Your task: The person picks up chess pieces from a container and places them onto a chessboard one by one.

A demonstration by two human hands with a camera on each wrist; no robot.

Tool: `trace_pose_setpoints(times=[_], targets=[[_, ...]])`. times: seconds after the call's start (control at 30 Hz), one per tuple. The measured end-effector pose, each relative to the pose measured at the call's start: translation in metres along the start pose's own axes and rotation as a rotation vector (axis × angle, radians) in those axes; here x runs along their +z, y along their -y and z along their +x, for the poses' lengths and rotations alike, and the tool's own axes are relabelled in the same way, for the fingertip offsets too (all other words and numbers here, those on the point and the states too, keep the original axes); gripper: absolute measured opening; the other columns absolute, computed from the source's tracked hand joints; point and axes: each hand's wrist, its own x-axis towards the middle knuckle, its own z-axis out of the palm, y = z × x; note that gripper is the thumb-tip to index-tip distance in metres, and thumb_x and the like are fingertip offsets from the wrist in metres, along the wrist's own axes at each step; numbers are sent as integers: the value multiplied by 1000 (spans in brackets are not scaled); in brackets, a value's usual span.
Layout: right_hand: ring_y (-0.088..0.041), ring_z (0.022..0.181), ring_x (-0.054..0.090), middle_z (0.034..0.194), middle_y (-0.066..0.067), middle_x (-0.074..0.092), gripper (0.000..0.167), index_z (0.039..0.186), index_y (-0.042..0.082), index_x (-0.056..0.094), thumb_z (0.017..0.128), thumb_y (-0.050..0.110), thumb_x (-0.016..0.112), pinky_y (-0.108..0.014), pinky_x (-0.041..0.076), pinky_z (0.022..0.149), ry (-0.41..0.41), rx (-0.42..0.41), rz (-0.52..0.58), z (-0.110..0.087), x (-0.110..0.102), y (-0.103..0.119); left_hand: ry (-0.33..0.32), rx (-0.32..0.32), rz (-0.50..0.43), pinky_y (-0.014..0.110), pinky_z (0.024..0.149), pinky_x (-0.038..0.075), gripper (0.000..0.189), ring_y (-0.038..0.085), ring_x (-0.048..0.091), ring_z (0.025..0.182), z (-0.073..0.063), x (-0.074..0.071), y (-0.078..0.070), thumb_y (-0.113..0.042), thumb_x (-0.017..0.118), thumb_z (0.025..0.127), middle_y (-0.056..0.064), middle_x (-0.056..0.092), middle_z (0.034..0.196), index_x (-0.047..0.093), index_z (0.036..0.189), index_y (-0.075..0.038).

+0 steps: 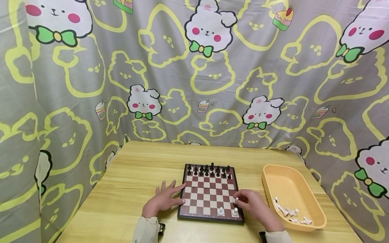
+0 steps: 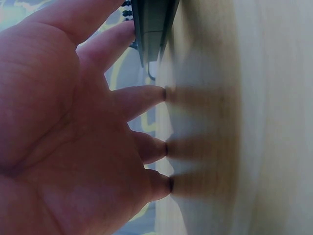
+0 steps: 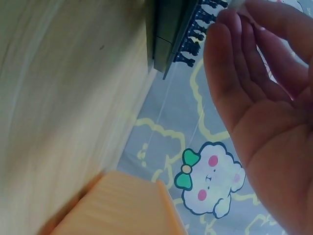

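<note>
Head view: right hand pinching a small white chess piece at the right edge of a brown-and-cream checkered board.
Left hand, fingers spread, touches its left edge; black chess pieces line the far side; near-border marks are unreadably small; more white pieces lie in a yellow-orange tray, right. Left wrist view: three fingertips touch the pale wooden table. Right wrist view: fingers and thumb together, piece mostly hidden.
</note>
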Motion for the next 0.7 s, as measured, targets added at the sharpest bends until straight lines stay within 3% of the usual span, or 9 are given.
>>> trace_pose_setpoints(times=[0.23, 0.7], targets=[[-2, 75, 59, 89, 3, 71, 8, 93, 8, 76, 88, 3, 78, -25, 54, 66, 81, 3, 22, 1, 4, -4, -2, 5, -3, 81, 110, -9, 67, 66, -9, 146, 0, 0, 0, -39, 72, 97, 31, 18, 166, 47, 157, -23], [-2, 79, 60, 96, 1, 74, 11, 93, 11, 77, 88, 1, 77, -26, 55, 70, 112, -40, -31, 2, 7, -9, 1, 4, -13, 80, 110, -10, 68, 65, -10, 146, 1, 0, 4, -39, 72, 97, 30, 17, 167, 46, 158, -24]])
